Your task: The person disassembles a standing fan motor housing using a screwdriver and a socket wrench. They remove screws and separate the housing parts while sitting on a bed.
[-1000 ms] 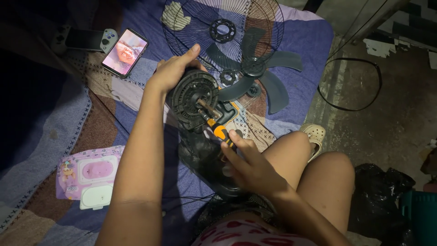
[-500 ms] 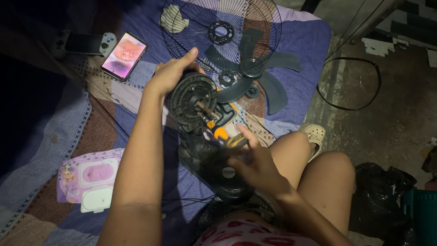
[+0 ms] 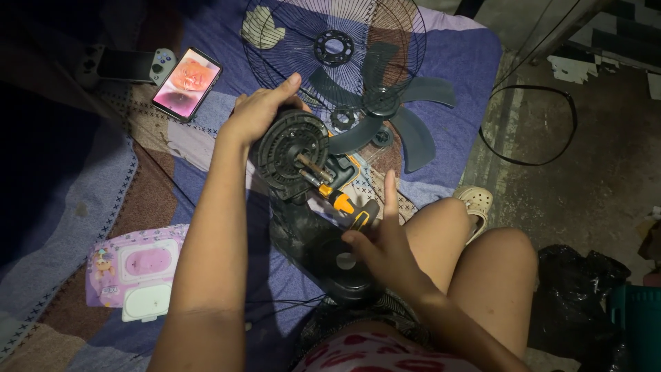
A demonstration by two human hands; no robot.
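Observation:
My left hand [image 3: 258, 110] grips the top of a black round fan motor housing [image 3: 289, 148], which stands tilted above the black fan base [image 3: 330, 258]. A metal shaft [image 3: 313, 167] sticks out of the housing's front. My right hand [image 3: 385, 244] holds the handle of an orange and black screwdriver [image 3: 344, 205], with the forefinger stretched upward; the tool's tip points at the housing beside the shaft.
A grey fan blade [image 3: 392, 114] and a wire fan guard [image 3: 330, 48] lie on the blue patterned blanket [image 3: 103, 186] beyond the housing. A lit phone [image 3: 187, 83] and a game controller [image 3: 127, 63] lie at upper left. A pink wipes pack [image 3: 138, 269] sits lower left. Black cable [image 3: 530, 124] loops on the concrete floor.
My right hand has shifted on the screwdriver, and the forefinger now points up. The left hand keeps its hold on the housing.

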